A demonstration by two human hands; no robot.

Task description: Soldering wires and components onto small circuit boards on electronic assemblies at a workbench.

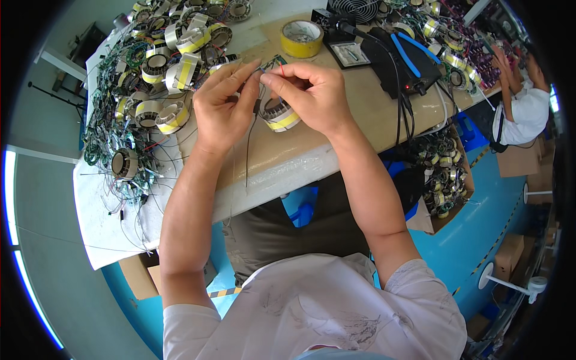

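Observation:
My left hand (223,107) and my right hand (315,96) meet above the table, both closed in a pinch. Thin wires run between their fingertips, though the exact ends are too small to make out. A short red wire (282,71) and a small green circuit board (279,60) show just beyond the right fingertips. Partly behind my right hand sits a ring-shaped motor coil (283,123) with white and yellow tape. From beside my left hand a dark wire (247,157) hangs toward the table's front edge.
A heap of taped coils (174,117) with tangled wires covers the left side. Beyond my hands stands a yellow tape roll (302,39). A black soldering station (384,66) and blue-handled pliers (407,55) lie right. A box of coils (447,174) stands below; another person (521,114) works far right.

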